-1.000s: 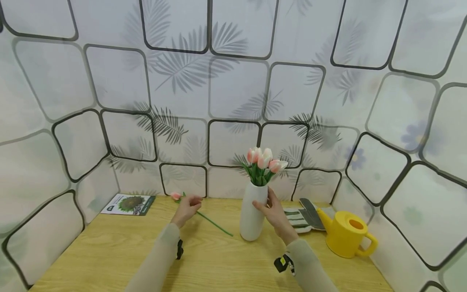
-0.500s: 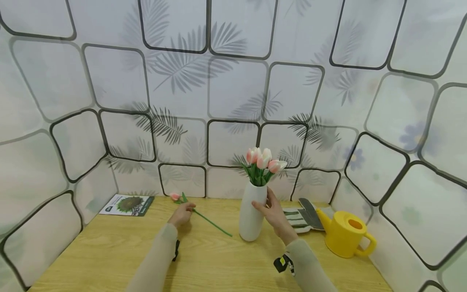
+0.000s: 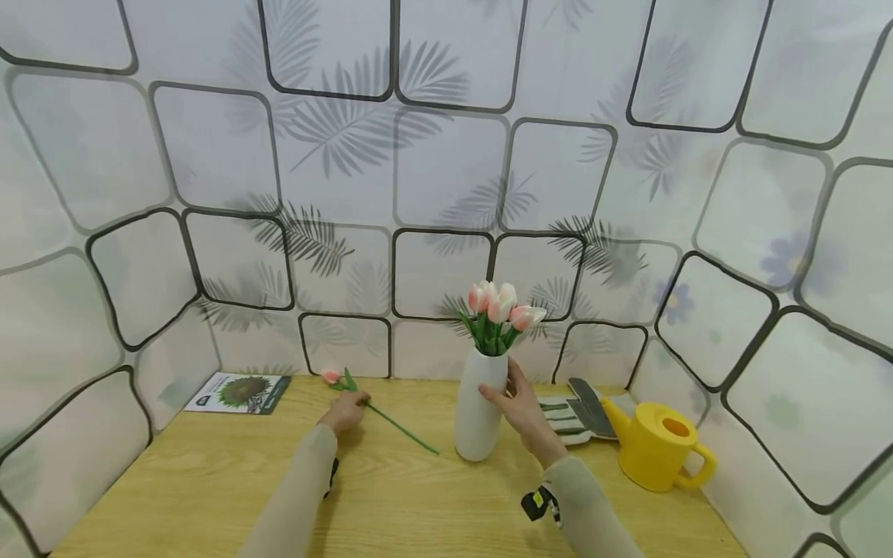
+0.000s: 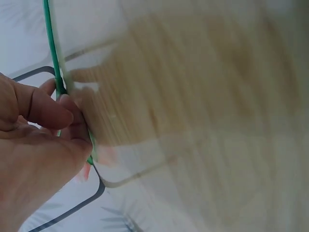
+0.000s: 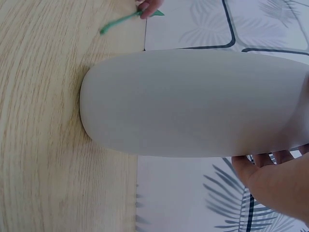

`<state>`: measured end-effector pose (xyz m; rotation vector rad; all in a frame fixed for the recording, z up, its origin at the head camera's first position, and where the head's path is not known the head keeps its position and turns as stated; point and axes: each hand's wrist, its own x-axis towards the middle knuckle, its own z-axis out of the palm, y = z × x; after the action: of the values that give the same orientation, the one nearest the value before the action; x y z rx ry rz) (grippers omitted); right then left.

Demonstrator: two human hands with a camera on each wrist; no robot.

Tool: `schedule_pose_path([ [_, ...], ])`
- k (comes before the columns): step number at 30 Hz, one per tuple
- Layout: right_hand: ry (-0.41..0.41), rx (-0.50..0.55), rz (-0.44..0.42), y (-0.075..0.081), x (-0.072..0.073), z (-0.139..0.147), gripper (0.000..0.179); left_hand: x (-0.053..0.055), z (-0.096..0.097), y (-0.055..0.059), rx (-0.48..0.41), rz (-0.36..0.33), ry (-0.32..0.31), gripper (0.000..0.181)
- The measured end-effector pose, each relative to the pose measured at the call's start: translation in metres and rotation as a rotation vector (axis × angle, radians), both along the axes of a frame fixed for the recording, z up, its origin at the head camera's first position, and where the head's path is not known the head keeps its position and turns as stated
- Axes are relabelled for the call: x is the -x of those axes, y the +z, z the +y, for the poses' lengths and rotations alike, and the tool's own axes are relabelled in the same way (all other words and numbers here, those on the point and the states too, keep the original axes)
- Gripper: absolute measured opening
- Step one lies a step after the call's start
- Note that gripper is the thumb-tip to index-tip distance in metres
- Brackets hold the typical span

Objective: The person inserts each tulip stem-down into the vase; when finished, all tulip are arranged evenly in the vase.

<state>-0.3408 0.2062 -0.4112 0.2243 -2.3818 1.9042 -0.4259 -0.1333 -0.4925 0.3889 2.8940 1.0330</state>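
Note:
A single pink tulip [image 3: 401, 427] lies on the wooden table, its bloom toward the back and its green stem running forward to the right. My left hand [image 3: 343, 413] pinches that stem below the leaves; in the left wrist view the stem [image 4: 52, 43] passes between thumb and fingers. With my right hand [image 3: 522, 408] I grip the upper right side of a tall white vase [image 3: 479, 407], thumb in front and the other fingers partly hidden behind. Several pink-and-white tulips [image 3: 501, 304] stand in the vase. Seen from the right wrist, the vase's base [image 5: 89, 106] meets the table.
Right of the vase are striped gloves [image 3: 561, 418] with a dark grey trowel blade [image 3: 593, 407] on them, then a yellow watering can [image 3: 649, 453]. A card with a sunflower picture [image 3: 240, 393] lies at the back left. Patterned walls [image 3: 446, 170] enclose the table.
My left hand has come down and slightly left onto the tulip's stem and its fingers have closed there. The right hand and the vase stay put.

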Motion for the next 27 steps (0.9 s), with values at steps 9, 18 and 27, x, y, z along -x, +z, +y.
schedule_pose_path([
  [9, 0.004, -0.004, -0.004, 0.0, -0.001, 0.0, 0.091, -0.009, -0.013, 0.001, -0.06, -0.071, -0.054, 0.038],
  [18, 0.005, -0.006, 0.023, -0.001, 0.002, 0.001, 0.088, -0.016, -0.013, 0.009, -0.014, -0.09, -0.078, 0.046],
  [27, 0.0, -0.002, 0.003, 0.0, 0.001, 0.0, 0.089, -0.013, -0.014, 0.008, 0.045, -0.037, -0.034, 0.035],
])
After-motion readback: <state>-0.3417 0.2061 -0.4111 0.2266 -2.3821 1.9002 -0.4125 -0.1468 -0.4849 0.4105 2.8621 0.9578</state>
